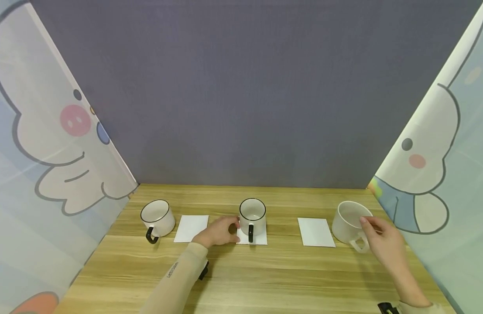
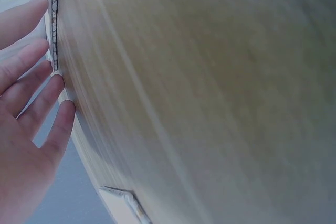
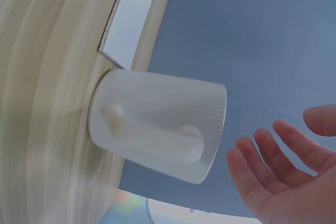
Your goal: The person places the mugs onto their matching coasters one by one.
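Note:
At the middle of the table a white mug with a black rim and black handle stands on a white card. My left hand is just left of this mug, its fingertips by the card's edge. In the left wrist view the left fingers are spread and grip nothing. A plain white ribbed mug stands upright at the right, handle towards me. Beside its rim is my right hand; the right wrist view shows a gap between the relaxed fingers and the mug.
Another black-rimmed white mug stands on the wooden table at the far left. White cards lie left and right of the middle mug. A dark grey panel closes the back, with cartoon-print sheets on both sides.

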Demonstrator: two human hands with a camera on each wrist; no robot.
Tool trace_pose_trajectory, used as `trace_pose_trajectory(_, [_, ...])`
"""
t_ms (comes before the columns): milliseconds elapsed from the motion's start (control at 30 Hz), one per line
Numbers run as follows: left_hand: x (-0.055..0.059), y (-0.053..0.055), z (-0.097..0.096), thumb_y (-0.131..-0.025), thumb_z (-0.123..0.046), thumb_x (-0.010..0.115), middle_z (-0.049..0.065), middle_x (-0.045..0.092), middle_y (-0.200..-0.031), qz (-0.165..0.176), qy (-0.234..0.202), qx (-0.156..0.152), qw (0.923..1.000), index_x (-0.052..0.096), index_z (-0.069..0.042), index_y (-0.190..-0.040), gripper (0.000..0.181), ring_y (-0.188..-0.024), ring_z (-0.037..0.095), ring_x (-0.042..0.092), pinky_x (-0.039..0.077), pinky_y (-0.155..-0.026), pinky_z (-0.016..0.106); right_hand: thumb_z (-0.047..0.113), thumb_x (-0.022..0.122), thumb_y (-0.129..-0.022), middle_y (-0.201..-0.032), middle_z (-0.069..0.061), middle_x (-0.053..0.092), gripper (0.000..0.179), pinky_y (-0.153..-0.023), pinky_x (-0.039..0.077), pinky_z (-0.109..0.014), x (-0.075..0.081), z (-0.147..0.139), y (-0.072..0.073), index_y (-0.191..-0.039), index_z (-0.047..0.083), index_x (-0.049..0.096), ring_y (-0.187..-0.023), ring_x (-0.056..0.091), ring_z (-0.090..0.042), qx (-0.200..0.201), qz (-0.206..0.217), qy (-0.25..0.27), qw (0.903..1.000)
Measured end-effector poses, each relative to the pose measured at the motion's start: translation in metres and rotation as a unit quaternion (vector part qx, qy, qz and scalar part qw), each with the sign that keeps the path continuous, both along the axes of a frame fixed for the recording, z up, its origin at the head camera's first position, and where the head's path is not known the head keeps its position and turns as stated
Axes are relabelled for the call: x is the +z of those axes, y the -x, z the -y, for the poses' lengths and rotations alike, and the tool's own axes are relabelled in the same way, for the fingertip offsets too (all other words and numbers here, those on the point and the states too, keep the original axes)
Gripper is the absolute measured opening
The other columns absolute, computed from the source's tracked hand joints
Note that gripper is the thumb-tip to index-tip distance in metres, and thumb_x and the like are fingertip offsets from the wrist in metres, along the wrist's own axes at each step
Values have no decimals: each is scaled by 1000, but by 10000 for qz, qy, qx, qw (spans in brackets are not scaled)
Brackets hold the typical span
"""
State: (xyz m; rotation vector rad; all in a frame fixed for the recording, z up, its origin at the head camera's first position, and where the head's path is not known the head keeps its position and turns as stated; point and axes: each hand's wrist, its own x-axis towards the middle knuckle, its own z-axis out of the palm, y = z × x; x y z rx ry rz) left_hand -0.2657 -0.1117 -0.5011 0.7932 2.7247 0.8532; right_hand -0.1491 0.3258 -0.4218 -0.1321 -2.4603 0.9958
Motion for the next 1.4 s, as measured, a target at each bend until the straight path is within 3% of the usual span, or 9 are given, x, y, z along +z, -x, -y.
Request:
trace_pose_trajectory(367, [-1, 1, 0, -82, -16, 85, 15, 58, -143, -37, 81, -13, 10000, 65, -13, -103, 29, -132, 39, 52, 41, -110, 52, 23, 62, -101, -106, -30, 71, 33, -62, 39, -7, -9, -12, -2, -109, -7, 72, -79, 39, 27, -415, 53, -7, 9991])
trace_pose_trajectory(633, [0, 1, 0, -82, -16, 85, 16, 58, -142, -18, 77, -17, 10000, 65, -13, -103, 29, -132, 39, 52, 40, -110, 53, 25, 62, -101, -86, -7, 71, 33, -60, 39, -15, -17, -24, 0, -109, -6, 72, -72, 44, 15, -664, 295, -9, 9974])
trace_pose_trajectory(800, [-1, 2, 0, -82, -16, 85, 16, 59, -142, -58, 78, -39, 9999, 65, -13, -101, 28, -132, 39, 52, 41, -110, 52, 28, 58, -104, -91, -16, 72, 41, -57, 42, -17, -22, -29, -1, -114, -10, 68, -68, 48, 10, -621, 676, 138, 9957])
trace_pose_trajectory(900, [-2, 2, 0, -82, -17, 85, 15, 59, -142, -66, 101, -22, 9999, 65, -14, -101, 28, -132, 38, 52, 41, -110, 52, 28, 57, -104, -92, -20, 73, 44, -56, 47, -17, -28, -30, -2, -116, -13, 67, -66, 55, 7, -504, 788, 378, 9949])
trace_pose_trajectory(1067, [-4, 3, 0, -81, -18, 85, 14, 59, -141, -81, 121, 17, 9999, 64, -14, -101, 29, -132, 38, 53, 41, -110, 52, 25, 57, -105, -84, -13, 74, 45, -59, 56, -19, -37, -31, -1, -116, -18, 64, -67, 62, 4, -294, 874, 937, 9913])
trace_pose_trajectory(1267, [-5, 4, 0, -81, -18, 86, 14, 60, -141, -64, 60, 30, 10000, 65, -14, -101, 29, -131, 38, 53, 41, -110, 52, 29, 53, -107, -88, -3, 71, 54, -66, 60, -24, -44, -32, -2, -125, -22, 55, -71, 63, 4, -176, 1383, 1640, 9765])
trace_pose_trajectory(1400, [-4, 3, 0, -81, -17, 86, 15, 60, -140, -60, 20, 11, 10000, 65, -13, -100, 29, -131, 38, 53, 41, -110, 52, 27, 55, -106, -86, 7, 68, 52, -69, 61, -27, -48, -31, -2, -122, -22, 56, -76, 65, 1, -39, 1449, 2092, 9671])
